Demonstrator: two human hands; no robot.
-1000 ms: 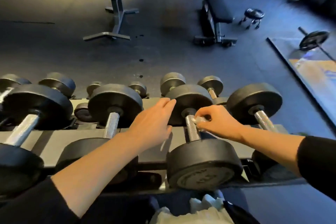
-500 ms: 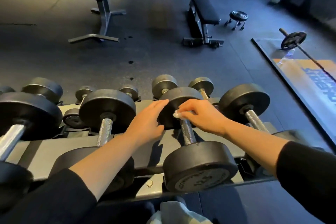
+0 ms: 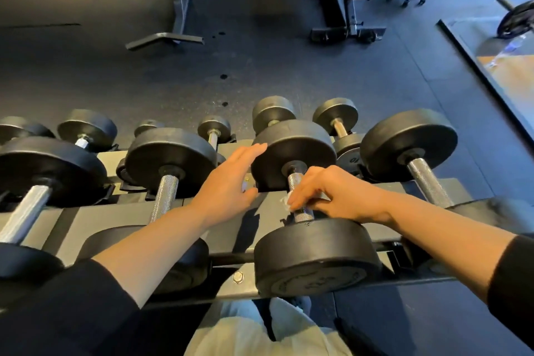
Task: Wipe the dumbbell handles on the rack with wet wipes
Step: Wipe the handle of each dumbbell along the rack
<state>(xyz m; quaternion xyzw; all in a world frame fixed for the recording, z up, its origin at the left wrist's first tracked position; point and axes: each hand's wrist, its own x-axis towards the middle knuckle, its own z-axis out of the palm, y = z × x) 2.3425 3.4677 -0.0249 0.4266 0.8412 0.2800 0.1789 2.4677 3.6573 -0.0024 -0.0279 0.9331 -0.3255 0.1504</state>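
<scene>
Knurled steel handle (image 3: 300,199) of the black round-headed dumbbell, on the grey metal rack (image 3: 86,220): it is being rubbed with a crumpled white wet wipe (image 3: 286,201), which is being pinched round it by the right hand (image 3: 332,193). The wipe is now being worked nearer the front head than half a second ago (stroke judged mid-course). The left hand (image 3: 231,182), fingers straight, is being rested against the rear head (image 3: 294,150).

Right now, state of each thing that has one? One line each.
left hand: open, fingers straight, resting against the dumbbell's far head
right hand: curled round the handle, pressing the wet wipe on it
dumbbell: lying seated on the rack
wet wipe: crumpled, mostly hidden under fingers
</scene>
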